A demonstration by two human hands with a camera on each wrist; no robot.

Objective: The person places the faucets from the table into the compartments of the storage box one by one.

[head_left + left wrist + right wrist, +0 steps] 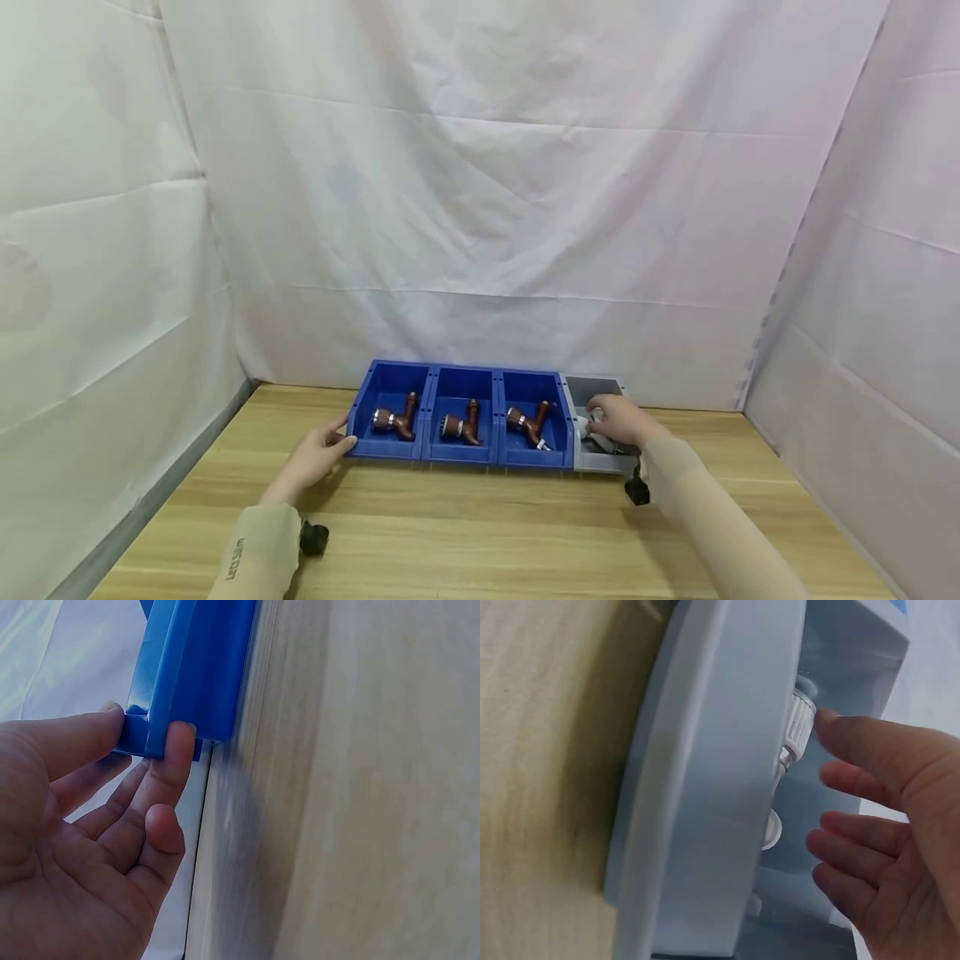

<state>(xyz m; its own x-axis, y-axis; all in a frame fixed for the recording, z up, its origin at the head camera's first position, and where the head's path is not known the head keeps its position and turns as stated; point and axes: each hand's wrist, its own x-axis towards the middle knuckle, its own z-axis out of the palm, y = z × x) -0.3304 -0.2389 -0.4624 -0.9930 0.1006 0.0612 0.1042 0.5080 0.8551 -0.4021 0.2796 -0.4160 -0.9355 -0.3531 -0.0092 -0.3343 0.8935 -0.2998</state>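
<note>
My left hand (pixel 318 454) pinches the front left corner of the leftmost blue bin (pixel 161 682) between thumb and fingers. My right hand (pixel 621 419) reaches into the grey bin (pixel 705 787) at the right end of the row. Inside it lies a white tap with a ribbed knob (pixel 801 726), partly hidden by the bin's front wall. The right thumb is close to the knob; whether it touches cannot be told. The right fingers are loosely bent around no object.
Three blue bins joined in a row each hold a brown tap: left tap (pixel 395 420), middle tap (pixel 463 425), right tap (pixel 531 425). The row stands on a wooden table (pixel 480 533) near its back edge, against a white cloth wall (pixel 480 208).
</note>
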